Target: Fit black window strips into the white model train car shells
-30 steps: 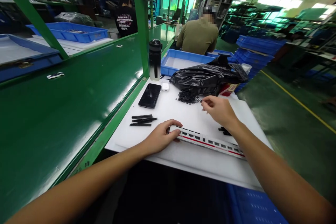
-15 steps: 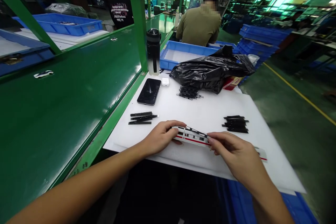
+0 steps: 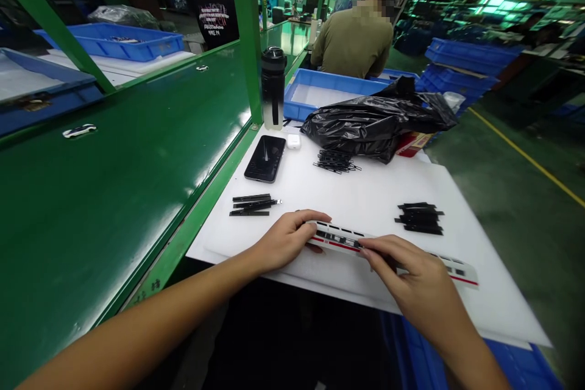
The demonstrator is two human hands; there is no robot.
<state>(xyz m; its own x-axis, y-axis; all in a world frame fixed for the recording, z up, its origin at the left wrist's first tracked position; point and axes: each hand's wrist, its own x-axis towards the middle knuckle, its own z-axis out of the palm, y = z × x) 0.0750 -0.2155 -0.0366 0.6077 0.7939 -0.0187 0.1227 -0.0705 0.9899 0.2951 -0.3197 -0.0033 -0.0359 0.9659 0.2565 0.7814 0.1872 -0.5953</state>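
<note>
A long white toy train car shell with a red stripe and dark window openings lies near the table's front edge. My left hand is closed round its left end, thumb on the near side and fingers over and under it. My right hand pinches the right part of a thin black window strip, which lies along the shell's side openings. That hand hides the shell's middle; its right end shows beyond the knuckles. Whether the strip is seated in the openings I cannot tell.
Black strips lie in a left pile and a right pile. Black window frames, a phone, a white earbud case, a bottle and a black plastic bag stand farther back. A green conveyor runs along the left.
The black strip has gone from slanting across the shell's upper edge to lying along its side openings. The shell's roof side now shows more. Both hands keep their hold; the view has shifted slightly.
</note>
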